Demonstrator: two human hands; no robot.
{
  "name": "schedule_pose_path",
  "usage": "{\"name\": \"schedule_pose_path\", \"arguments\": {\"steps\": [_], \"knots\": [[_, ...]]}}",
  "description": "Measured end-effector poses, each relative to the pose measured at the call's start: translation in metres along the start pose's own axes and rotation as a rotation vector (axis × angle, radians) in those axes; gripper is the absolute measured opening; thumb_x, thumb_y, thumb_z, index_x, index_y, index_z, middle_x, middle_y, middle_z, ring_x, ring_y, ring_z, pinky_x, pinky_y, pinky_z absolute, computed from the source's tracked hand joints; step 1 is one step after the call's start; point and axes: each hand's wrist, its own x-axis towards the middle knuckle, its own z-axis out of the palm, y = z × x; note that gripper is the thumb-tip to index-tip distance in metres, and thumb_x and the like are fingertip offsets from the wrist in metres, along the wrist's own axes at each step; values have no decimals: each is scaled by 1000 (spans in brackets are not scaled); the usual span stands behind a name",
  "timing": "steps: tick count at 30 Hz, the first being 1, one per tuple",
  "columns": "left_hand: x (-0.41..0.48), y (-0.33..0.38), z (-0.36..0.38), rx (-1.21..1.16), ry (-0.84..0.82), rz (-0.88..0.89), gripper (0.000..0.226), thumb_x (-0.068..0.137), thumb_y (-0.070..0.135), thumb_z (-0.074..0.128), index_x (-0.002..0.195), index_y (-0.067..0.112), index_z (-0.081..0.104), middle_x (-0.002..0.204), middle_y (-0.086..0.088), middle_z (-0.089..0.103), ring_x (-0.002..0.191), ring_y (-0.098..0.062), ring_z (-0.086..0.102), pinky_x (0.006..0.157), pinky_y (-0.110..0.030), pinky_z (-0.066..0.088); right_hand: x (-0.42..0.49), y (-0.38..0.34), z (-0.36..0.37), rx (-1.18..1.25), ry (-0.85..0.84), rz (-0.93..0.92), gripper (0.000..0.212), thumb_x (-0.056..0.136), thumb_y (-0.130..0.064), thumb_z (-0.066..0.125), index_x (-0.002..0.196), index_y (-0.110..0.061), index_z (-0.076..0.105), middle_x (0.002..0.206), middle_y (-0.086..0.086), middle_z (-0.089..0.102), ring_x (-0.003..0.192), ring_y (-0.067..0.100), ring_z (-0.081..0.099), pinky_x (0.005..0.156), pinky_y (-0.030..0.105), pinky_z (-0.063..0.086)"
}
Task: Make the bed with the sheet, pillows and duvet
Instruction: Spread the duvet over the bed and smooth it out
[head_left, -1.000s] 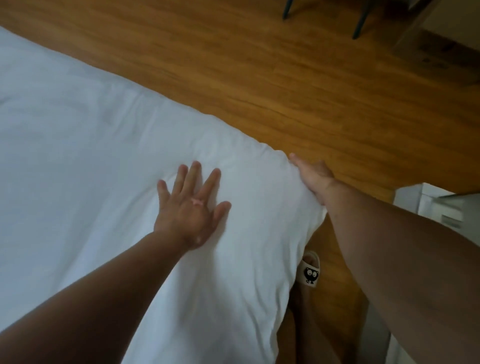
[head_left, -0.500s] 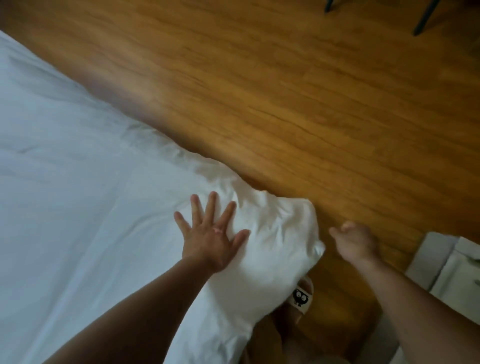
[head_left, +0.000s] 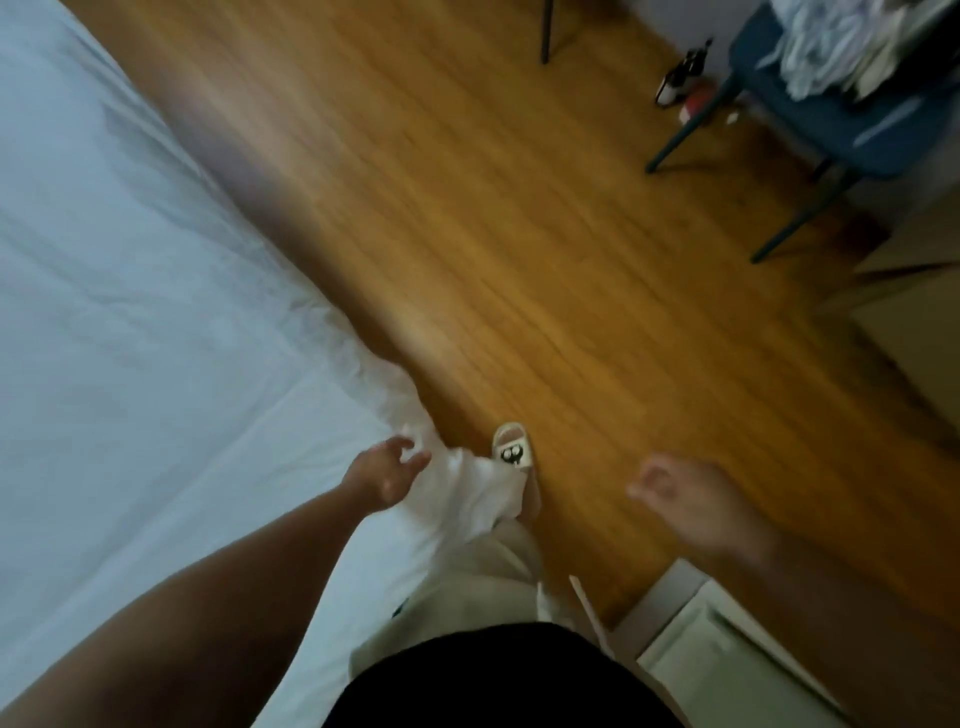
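White sheet (head_left: 156, 364) lies spread flat over the bed (head_left: 130, 119), filling the left half of the view, light creases running across it. Its near corner (head_left: 467, 493) is bunched and crumpled, hanging off the bed edge toward the floor. Left hand (head_left: 387, 473) is over that corner at the edge of the sheet, fingers relaxed and loosely curled, gripping nothing; can't tell if the fingertips touch the fabric. Right hand (head_left: 685, 499) is out over the wooden floor (head_left: 519, 234), well apart from the bed, motion-blurred, fingers loosely curled, nothing in it.

Floor is warm brown planks running diagonally. A cream slipper (head_left: 511, 452) with a cartoon-eyes patch stands just beside the bunched corner, partly covered by it. Person's light trousers (head_left: 467, 597) and black top (head_left: 493, 680) at bottom centre. White cabinet (head_left: 727, 670) at lower right, against the floor edge. Upper right: blue chair (head_left: 831, 130) on thin dark legs with a heap of pale clothes (head_left: 831, 47) on the seat; a small dark bottle (head_left: 680, 78) on the floor next to its leg. Whole frame is blurred
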Motion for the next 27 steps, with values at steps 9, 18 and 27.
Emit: {"name": "schedule_pose_path", "arguments": {"steps": [9,18,27], "knots": [[44,109,-130,5,-94,57,53,102,56,34,129,18,58,132,-8,61,116,-22,56,97,-34,43,31,2,-202,22,148,106,14,94,-41,64,94,-28,62,92,-16,67,91,6,65,73,21,48],[113,212,-304,-514,136,-5,54,101,54,41,140,17,51,137,-9,56,120,-25,56,98,-37,47,236,-156,-413,-77,123,-101,26,96,-46,59,107,-23,65,102,-8,67,95,11,62,75,25,47],[134,192,-388,-1116,458,-414,32,99,55,45,106,29,63,106,1,68,96,-19,65,89,-43,55,396,-452,-565,-606,-78,-518,26,93,-50,60,105,-27,64,98,-11,65,94,10,61,83,30,50]]}}
